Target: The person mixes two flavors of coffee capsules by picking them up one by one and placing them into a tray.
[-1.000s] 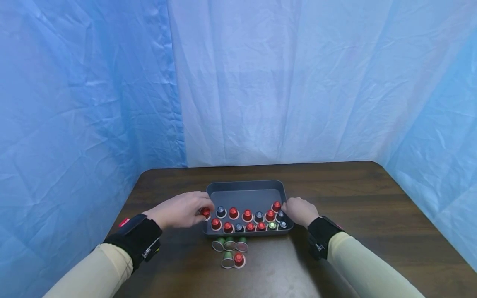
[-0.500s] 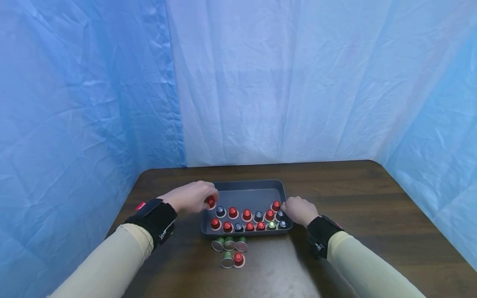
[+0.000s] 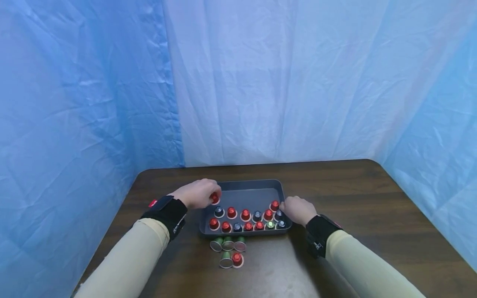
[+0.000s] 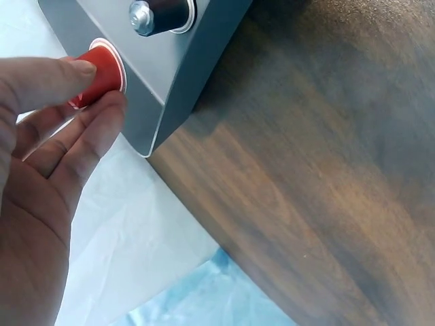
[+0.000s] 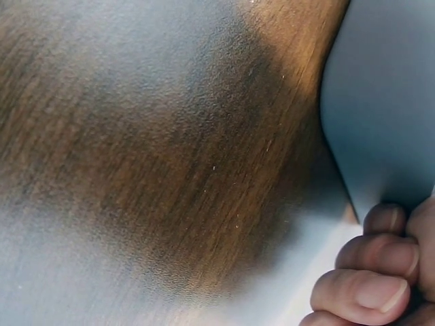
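My left hand pinches a red coffee capsule between thumb and fingertips, over the left side of a dark grey baking tray. In the left wrist view the capsule's pale rim faces the tray's inside. My right hand grips the tray's right edge. The right wrist view shows its curled fingers against the tray's outer wall; the thumb is mostly hidden. Two rows of red and dark blue capsules, with one light green capsule, stand rim down in the tray's near half. One more red capsule stands behind them.
Several green capsules lie on their sides on the brown wooden table in front of the tray. Beside them stands a red capsule. Blue-white sheeting hangs behind the table and at both sides.
My left hand has carried the red capsule from the tray's near left side toward its far left part, shifting slightly right. The right hand has stayed at the tray's edge.
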The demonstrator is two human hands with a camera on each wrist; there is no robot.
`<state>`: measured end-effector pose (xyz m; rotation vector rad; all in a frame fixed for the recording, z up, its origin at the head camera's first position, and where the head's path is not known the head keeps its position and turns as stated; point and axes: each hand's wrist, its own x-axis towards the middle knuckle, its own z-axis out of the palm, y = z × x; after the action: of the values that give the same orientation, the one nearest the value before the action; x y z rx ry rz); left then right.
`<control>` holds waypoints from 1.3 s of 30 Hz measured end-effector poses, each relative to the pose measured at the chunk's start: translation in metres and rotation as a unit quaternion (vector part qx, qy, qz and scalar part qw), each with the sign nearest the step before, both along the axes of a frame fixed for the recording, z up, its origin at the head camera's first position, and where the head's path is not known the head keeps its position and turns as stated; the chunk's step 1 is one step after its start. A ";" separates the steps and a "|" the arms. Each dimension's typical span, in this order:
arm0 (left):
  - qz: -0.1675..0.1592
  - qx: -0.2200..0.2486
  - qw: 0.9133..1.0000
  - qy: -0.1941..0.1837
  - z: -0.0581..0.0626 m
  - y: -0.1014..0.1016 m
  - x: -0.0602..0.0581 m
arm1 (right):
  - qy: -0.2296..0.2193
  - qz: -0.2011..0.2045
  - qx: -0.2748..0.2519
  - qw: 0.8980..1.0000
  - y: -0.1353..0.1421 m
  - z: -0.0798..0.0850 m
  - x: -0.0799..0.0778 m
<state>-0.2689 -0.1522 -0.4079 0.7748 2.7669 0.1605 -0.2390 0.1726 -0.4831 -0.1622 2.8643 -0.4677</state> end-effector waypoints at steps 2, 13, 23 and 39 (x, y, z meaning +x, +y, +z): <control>0.005 -0.001 1.000 0.003 -0.003 0.000 -0.001 | -0.001 0.001 0.003 1.000 -0.001 0.000 0.000; 0.024 -0.034 0.999 -0.017 -0.014 0.001 0.002 | 0.023 0.032 0.037 0.999 -0.007 0.002 0.005; 0.009 -0.053 0.999 -0.003 -0.024 -0.001 0.003 | 0.021 0.029 0.037 0.999 -0.006 0.001 0.007; -0.001 -0.081 0.997 0.000 -0.030 0.000 0.002 | 0.019 0.027 0.033 0.999 -0.006 0.001 0.007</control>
<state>-0.2671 -0.1521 -0.4383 0.7362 2.7364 -0.0636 -0.2324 0.1670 -0.4823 -0.2384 2.9008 -0.3617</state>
